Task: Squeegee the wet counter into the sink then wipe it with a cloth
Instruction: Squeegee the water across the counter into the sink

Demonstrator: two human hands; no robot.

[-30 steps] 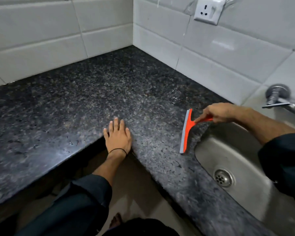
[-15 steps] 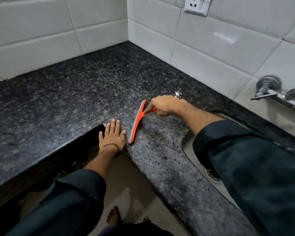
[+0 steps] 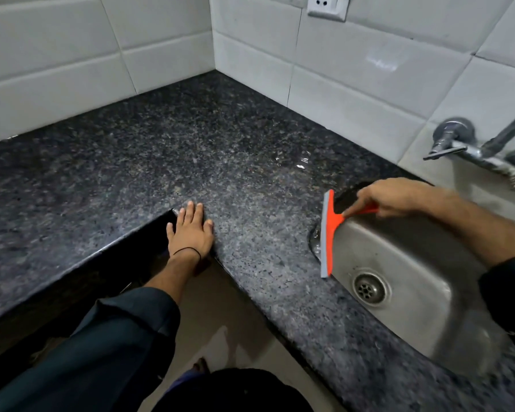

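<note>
My right hand (image 3: 399, 196) grips the orange handle of the one squeegee (image 3: 327, 233), fingers clenched round it. Its blade runs near to far along the left rim of the sink (image 3: 422, 295), so the long axis lies square to the handle. A small bead of water (image 3: 315, 239) sits just left of the blade, touching it. A second puddle (image 3: 289, 160) lies on the granite counter (image 3: 131, 173), far and left of my right hand, near the tiled wall. My left hand (image 3: 192, 228) rests flat, fingers released, on the counter's inner corner, well apart from the squeegee. Count: one squeegee, one sink, one tap (image 3: 473, 147), no cloth visible. Judgement: squeegeeing is unfinished.
</note>
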